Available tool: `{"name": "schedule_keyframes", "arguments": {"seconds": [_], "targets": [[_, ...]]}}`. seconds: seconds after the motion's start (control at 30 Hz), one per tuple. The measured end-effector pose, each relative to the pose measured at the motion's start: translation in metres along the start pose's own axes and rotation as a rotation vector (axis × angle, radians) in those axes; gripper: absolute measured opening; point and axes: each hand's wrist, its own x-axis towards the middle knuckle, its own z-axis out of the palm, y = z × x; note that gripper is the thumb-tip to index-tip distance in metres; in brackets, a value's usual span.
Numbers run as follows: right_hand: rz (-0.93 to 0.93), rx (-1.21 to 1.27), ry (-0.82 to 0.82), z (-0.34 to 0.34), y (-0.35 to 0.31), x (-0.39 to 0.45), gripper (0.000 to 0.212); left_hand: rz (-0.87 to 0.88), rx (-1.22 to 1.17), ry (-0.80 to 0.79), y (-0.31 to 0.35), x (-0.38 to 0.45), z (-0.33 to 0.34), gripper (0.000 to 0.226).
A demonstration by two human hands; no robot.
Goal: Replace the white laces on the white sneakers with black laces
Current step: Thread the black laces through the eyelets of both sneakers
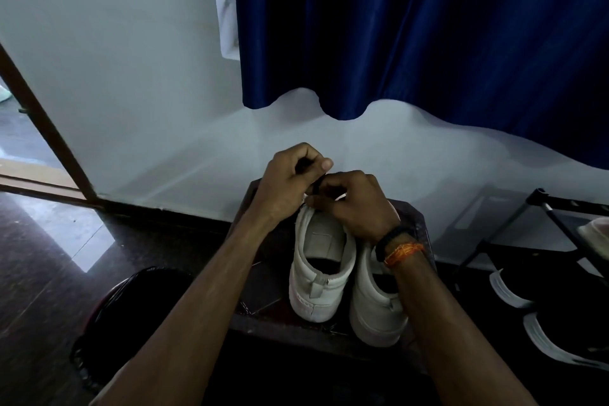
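Two white sneakers stand side by side on a dark low stool [260, 293], heels toward me. Both hands work over the front of the left sneaker [321, 260]. My left hand [290, 184] is curled and pinches a black lace [317, 187] between thumb and fingers. My right hand [356, 204] is curled beside it, its fingertips on the same lace at the shoe's front. My right forearm partly covers the right sneaker [374, 306]. The hands hide the eyelets and the rest of the lace.
A white wall and a blue curtain [412, 26] rise behind the stool. A black metal shoe rack [540, 208] and dark shoes with white soles [514, 290] lie at the right. A dark round bin [131, 306] sits lower left, a doorway at far left.
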Motion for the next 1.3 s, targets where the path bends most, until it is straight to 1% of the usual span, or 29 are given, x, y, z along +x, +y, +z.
{"name": "schedule_keyframes", "arguments": {"seconds": [0.1, 0.2, 0.3, 0.43, 0.5, 0.53, 0.6, 0.63, 0.73, 0.8, 0.83, 0.93, 1.0, 1.03, 1.1, 1.2, 1.3], "targets": [[0.020, -0.046, 0.096, 0.001, 0.003, 0.000, 0.007, 0.013, -0.010, -0.042, 0.000, -0.003, 0.001, 0.025], [0.064, 0.092, 0.202, -0.003, 0.004, -0.001, 0.008, -0.002, 0.006, -0.102, -0.002, -0.003, -0.005, 0.028], [0.083, 0.266, 0.308, -0.005, -0.001, -0.001, 0.011, -0.046, -0.032, -0.161, -0.008, 0.000, -0.018, 0.016], [0.082, 0.511, 0.457, -0.008, -0.013, 0.000, 0.014, -0.004, 0.243, -0.346, -0.018, 0.001, -0.025, 0.011], [0.060, 0.593, 0.507, -0.009, -0.018, -0.001, 0.014, 0.014, 0.358, -0.365, -0.021, 0.002, -0.024, 0.003], [0.051, 0.628, 0.513, -0.010, -0.019, -0.001, 0.013, 0.010, 0.386, -0.359, -0.020, 0.003, -0.024, 0.004], [0.056, 0.630, 0.485, -0.012, -0.018, -0.003, 0.012, 0.014, 0.414, -0.323, -0.020, 0.003, -0.024, 0.014], [0.075, 0.593, 0.452, -0.012, -0.016, -0.004, 0.012, 0.025, 0.407, -0.294, -0.018, 0.002, -0.024, 0.015], [0.169, 0.352, 0.256, -0.011, -0.005, -0.005, 0.012, 0.065, 0.298, -0.169, -0.014, 0.001, -0.025, 0.011], [0.194, 0.187, 0.114, -0.010, 0.001, -0.006, 0.013, 0.079, 0.220, -0.060, -0.010, 0.003, -0.027, 0.011], [0.196, 0.136, 0.075, -0.009, 0.002, -0.006, 0.012, 0.088, 0.170, 0.002, -0.008, 0.004, -0.029, 0.011], [0.157, 0.041, 0.000, -0.010, 0.002, -0.004, 0.007, 0.089, -0.060, 0.224, 0.001, 0.006, -0.036, 0.012], [0.130, 0.079, -0.001, -0.009, -0.002, -0.003, 0.009, 0.087, -0.168, 0.324, 0.004, 0.009, -0.045, 0.014], [0.131, 0.128, 0.013, -0.008, -0.005, -0.002, 0.011, 0.087, -0.197, 0.328, 0.004, 0.010, -0.048, 0.014], [0.141, 0.162, 0.015, -0.005, -0.008, 0.000, 0.013, 0.086, -0.223, 0.280, 0.005, 0.011, -0.049, 0.014], [0.094, 0.022, -0.051, -0.002, -0.008, 0.001, 0.018, 0.081, -0.236, 0.191, 0.009, 0.009, -0.039, 0.014], [0.046, -0.028, -0.022, 0.000, -0.005, 0.003, 0.007, 0.084, -0.214, 0.111, 0.010, 0.007, -0.032, 0.015]]}}
